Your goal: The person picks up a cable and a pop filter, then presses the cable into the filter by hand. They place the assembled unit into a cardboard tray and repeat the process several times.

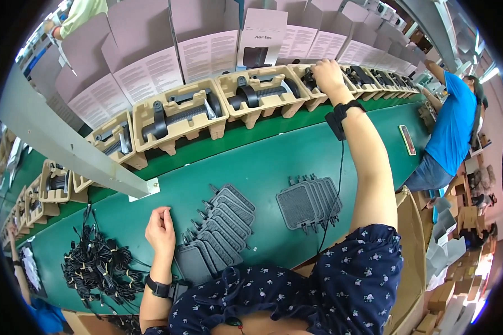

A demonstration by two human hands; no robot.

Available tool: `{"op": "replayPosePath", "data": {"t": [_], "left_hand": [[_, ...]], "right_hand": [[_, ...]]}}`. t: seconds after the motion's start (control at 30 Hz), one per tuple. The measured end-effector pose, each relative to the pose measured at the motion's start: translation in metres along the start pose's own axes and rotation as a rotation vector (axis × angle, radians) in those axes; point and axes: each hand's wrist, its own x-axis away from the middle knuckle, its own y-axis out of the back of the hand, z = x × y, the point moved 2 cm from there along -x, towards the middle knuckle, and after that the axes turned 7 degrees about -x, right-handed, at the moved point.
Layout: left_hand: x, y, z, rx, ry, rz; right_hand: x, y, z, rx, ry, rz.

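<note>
Grey panels [221, 223], likely light, stiff and best held by their edges, are lying fanned on the desk [223, 167] beside your half-open, apparently empty left hand [161, 230], while your right hand [325, 73] is resting curled over a tray [317, 99], its grip hidden.

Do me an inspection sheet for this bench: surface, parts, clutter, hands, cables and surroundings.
Surface: green tabletop, a grey post standing on it.
Parts: larger stack of grey panels fanned at left, smaller stack at right; tan trays behind, holding dark parts.
Clutter: phone-like object toward the right end.
Hands: left hand beside the larger stack, nothing seen in it; right hand over a tray, grip hidden.
Cables: tied black cables heaped at left; thin cord from the right wrist device.
Surroundings: co-worker in blue at right; cartons beyond.
</note>
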Motion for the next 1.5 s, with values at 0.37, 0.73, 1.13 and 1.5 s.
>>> {"op": "replayPosePath", "data": {"t": [0.37,0.73,1.13,1.5], "left_hand": [[0.003,0.007,0.006,0.034,0.057,0.031],[0.000,0.011,0.010,0.088,0.114,0.046],[0.005,0.017,0.025,0.092,0.124,0.046],[0.000,0.015,0.023,0.070,0.123,0.103]], "right_hand": [[-0.045,-0.005,0.007,0.083,-0.001,0.196],[-0.033,-0.076,0.027,-0.717,-0.486,-0.035],[-0.038,-0.094,0.010,-0.670,-0.356,0.203],[-0.045,-0.170,-0.007,-0.546,-0.351,-0.021]]}}
